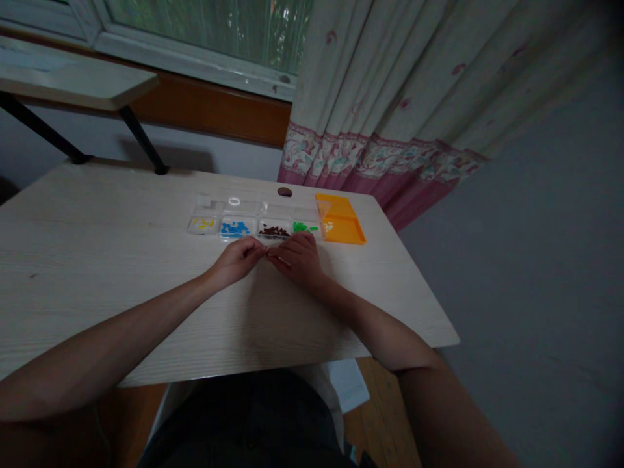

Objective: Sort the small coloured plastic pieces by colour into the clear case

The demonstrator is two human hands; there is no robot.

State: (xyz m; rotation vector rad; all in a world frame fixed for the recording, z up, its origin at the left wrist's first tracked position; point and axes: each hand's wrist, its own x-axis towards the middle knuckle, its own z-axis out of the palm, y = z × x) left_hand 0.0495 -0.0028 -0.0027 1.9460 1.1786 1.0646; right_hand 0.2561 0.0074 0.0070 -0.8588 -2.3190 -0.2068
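Observation:
My left hand (240,257) and my right hand (301,258) meet fingertip to fingertip over the table, just in front of a row of clear plastic boxes. Both are closed in a pinch; whatever sits between the fingers is too small to make out. Beyond them lie small yellow pieces (203,223), blue pieces (234,228), dark brown pieces (273,231) and green pieces (303,227), each colour in its own clear compartment with the lid raised behind. To the right, an orange open case (343,229) holds a few pale pieces (328,227).
A dark oval object (285,192) lies behind the boxes. On the left, a raised shelf (78,81) stands on black legs at the back of the wooden table (121,279). A flowered curtain (361,153) hangs behind the table's right side, by a grey wall.

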